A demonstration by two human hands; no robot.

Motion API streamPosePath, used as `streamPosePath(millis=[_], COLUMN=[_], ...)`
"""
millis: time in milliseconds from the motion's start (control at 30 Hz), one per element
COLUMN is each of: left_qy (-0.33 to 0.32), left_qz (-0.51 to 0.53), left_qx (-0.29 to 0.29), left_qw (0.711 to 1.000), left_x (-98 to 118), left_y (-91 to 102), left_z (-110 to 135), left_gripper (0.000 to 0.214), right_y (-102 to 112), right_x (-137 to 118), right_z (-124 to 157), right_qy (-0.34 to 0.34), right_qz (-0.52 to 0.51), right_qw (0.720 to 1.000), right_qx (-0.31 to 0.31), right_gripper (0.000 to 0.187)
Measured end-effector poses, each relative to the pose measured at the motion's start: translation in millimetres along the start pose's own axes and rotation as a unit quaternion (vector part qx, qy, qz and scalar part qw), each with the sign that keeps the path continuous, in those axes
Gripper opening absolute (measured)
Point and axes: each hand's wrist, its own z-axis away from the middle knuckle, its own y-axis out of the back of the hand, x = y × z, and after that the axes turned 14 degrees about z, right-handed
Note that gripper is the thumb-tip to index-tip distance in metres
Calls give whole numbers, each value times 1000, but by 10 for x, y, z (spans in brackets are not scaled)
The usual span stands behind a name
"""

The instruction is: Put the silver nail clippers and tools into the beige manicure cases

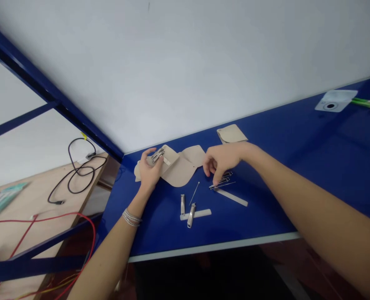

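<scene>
An opened beige pouch (pixel 181 168) lies on the blue table (pixel 297 166) by the wall. My left hand (pixel 149 171) rests on its left flap, thumb and fingers curled around the flap and a small metal tool (pixel 157 155) tucked there. My right hand (pixel 222 160) hovers over a bunch of slim metal tools (pixel 222 182), its fingertips pinching down at them. In front lie two nail clippers (pixel 187 209), a thin metal pick (pixel 194 193) and two pale nail files (pixel 233 197).
A second folded beige pouch (pixel 231 134) lies further back near the wall. At the far right are a white card with a round hole (pixel 336 101) and green items (pixel 364 102). To the left, a wooden bench (pixel 31 204) carries black and red cables.
</scene>
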Motion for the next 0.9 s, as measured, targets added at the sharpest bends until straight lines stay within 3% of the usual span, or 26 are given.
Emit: streamPosePath(millis=[167, 267, 500, 733, 900], left_qy=[-1, 6, -4, 3, -9], left_qz=[13, 6, -2, 56, 55], left_qx=[-9, -7, -5, -30, -39], left_qw=[1000, 1000, 1000, 998, 998], left_x=[-5, 6, 2, -18, 26], left_y=[0, -5, -10, -26, -35], left_z=[-4, 0, 0, 4, 11], left_gripper=[42, 42, 40, 42, 41], right_y=[34, 14, -143, -229, -349], right_x=[173, 145, -102, -104, -202], right_z=[30, 12, -151, -182, -99], right_qy=[-38, -47, 28, 51, 28], right_qz=[13, 28, -10, -46, -31], right_qw=[999, 998, 998, 995, 981], right_qx=[-3, -7, 60, 72, 191], right_gripper=[43, 42, 33, 37, 20])
